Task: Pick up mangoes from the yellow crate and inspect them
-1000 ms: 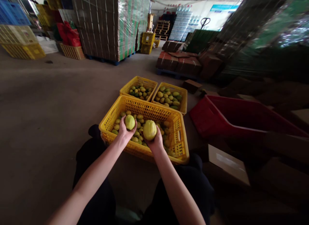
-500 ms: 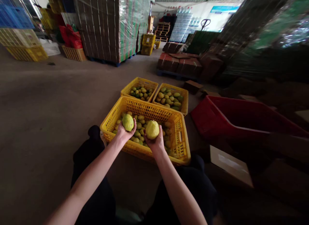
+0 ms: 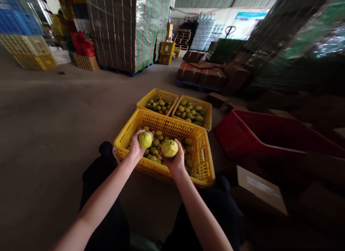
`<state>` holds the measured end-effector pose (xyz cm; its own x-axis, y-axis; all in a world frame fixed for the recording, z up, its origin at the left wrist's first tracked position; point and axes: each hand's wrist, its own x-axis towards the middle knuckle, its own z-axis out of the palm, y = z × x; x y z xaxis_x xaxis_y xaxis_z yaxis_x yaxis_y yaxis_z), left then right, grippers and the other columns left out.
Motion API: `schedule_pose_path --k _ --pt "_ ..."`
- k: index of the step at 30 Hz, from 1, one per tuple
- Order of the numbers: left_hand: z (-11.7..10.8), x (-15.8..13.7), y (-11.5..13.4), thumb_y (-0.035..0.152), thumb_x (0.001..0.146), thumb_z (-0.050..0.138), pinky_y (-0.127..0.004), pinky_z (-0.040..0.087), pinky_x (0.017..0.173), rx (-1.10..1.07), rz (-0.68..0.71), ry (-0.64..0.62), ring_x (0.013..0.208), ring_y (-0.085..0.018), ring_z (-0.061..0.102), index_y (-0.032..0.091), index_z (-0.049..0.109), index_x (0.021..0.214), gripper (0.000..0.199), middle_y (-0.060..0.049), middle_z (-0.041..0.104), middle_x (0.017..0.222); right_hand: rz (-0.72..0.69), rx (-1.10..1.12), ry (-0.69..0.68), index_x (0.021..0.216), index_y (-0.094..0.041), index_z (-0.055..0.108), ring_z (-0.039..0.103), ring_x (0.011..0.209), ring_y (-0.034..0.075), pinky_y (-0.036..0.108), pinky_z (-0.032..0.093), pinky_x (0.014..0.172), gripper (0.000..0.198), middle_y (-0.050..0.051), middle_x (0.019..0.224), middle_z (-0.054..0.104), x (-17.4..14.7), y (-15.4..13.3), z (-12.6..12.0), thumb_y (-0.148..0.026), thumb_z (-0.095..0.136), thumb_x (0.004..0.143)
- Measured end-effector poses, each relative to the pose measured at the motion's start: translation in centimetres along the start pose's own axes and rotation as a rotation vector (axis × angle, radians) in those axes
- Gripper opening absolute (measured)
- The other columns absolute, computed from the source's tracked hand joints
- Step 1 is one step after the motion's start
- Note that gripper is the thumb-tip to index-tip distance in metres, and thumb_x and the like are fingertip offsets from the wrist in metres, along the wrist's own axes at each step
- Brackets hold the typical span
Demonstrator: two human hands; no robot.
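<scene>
Two fruits are up over the near crate [image 3: 161, 123], left hand [image 3: 136, 147] gripping one [image 3: 145, 139], right hand [image 3: 176, 161] cradling the other [image 3: 169, 148], lifted clear as if for a look.

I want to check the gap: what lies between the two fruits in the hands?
In the head view, only a narrow gap separates the left fruit from the right fruit; behind it show fruits lying in the near yellow crate.

Both bare forearms rise from the bottom of the frame toward its middle, converging. The left hand [image 3: 137, 147] sits just left of centre, fingers curled and closed around something. The right hand [image 3: 175, 159] is beside it, slightly lower, palm up, fingers likewise wrapped.
</scene>
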<state>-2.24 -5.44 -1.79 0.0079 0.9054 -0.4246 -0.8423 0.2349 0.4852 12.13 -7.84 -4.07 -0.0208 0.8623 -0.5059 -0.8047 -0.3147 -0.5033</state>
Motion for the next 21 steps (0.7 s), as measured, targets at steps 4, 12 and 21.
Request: schedule_pose_path --k 4,12,21 --pt "-0.3 -0.4 -1.0 0.023 0.075 0.057 -0.021 0.042 0.055 0.219 0.148 -0.157 0.054 -0.011 0.055 0.014 0.063 0.052 0.025 -0.003 0.062 0.056 -0.094 -0.041 -0.003 0.077 -0.018 0.064 0.063 0.049 0.014 0.027 0.055 0.052 0.018 -0.001 0.061 0.069 -0.5 1.2 0.5 -0.036 0.065 0.080" --pt "0.2 -1.0 -1.7 0.026 0.075 0.056 -0.023 0.045 0.062 0.351 0.259 -0.264 0.058 -0.012 0.057 0.016 0.064 0.050 0.028 -0.003 0.063 0.058 -0.180 -0.139 -0.012 0.069 -0.017 0.066 0.061 0.051 0.013 0.024 0.054 0.050 0.028 -0.002 0.060 0.066 -0.5 2.2 -0.1 -0.044 0.064 0.078" --pt "-0.6 1.3 -1.5 0.019 0.082 0.055 -0.025 0.051 0.064 -0.068 -0.142 0.205 0.061 -0.015 0.062 0.019 0.056 0.067 0.015 0.002 0.057 0.060 0.006 -0.226 0.006 0.086 -0.019 0.065 0.069 0.063 0.021 0.032 0.056 0.050 0.036 0.002 0.066 0.070 0.1 2.3 -0.7 -0.054 0.057 0.084"
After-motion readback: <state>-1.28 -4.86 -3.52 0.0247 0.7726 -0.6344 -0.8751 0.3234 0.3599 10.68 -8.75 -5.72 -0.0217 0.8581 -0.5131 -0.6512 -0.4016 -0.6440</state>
